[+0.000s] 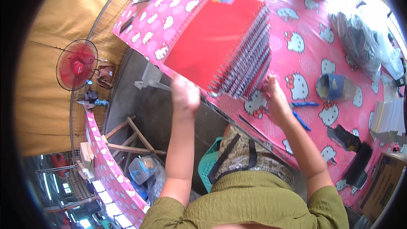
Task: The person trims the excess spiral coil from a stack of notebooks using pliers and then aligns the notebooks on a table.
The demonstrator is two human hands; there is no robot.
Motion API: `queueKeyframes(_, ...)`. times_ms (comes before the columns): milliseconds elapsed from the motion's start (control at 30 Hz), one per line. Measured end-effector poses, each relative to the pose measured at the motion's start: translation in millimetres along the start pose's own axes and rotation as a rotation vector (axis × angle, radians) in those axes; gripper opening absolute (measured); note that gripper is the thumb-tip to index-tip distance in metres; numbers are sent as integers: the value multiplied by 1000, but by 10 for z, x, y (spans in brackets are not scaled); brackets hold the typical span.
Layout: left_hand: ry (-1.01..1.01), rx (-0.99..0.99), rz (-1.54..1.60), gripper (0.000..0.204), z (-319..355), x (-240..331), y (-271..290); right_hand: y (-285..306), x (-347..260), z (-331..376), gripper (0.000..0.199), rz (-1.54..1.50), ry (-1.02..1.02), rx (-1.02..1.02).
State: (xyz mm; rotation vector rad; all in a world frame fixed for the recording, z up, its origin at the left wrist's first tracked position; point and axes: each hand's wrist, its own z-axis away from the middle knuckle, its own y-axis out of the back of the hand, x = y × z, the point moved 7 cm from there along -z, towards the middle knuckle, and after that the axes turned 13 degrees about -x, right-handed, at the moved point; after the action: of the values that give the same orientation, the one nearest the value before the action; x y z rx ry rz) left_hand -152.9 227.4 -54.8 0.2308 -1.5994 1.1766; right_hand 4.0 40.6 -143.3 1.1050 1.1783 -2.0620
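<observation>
A thick stack of spiral-bound notebooks (216, 34) with a red top cover lies tilted on the pink patterned tablecloth (292, 78). Its dark wire spirals fan out in several rows on the right side. My left hand (185, 95), blurred, is at the stack's near left corner by the table edge; its fingers cannot be made out clearly. My right hand (276, 101) stands beside the near end of the spirals with its fingers stretched out and partly hidden. Right by that hand, a blue pen (305, 104) and a second blue pen (302, 121) lie on the cloth.
To the right are a blue cup (333, 87) on its side, a black brush (358, 167), a clear plastic bag (360, 38), a paper stack (388, 118) and a cardboard box (383, 184). A red fan (77, 64) stands left, above a wooden stool frame (131, 138).
</observation>
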Motion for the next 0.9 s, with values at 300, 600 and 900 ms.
queueKeyframes(300,275,-257,-128,57,-575,-851,-13,-312,33,-275,85,-294,64,61)
queueKeyframes(600,109,107,205,61,220,-1350,-196,179,-258,-634,55,-120,-135,-131)
queueKeyframes(900,89,201,180,67,222,-1145,-535,509,-752,-1058,49,55,-177,-162)
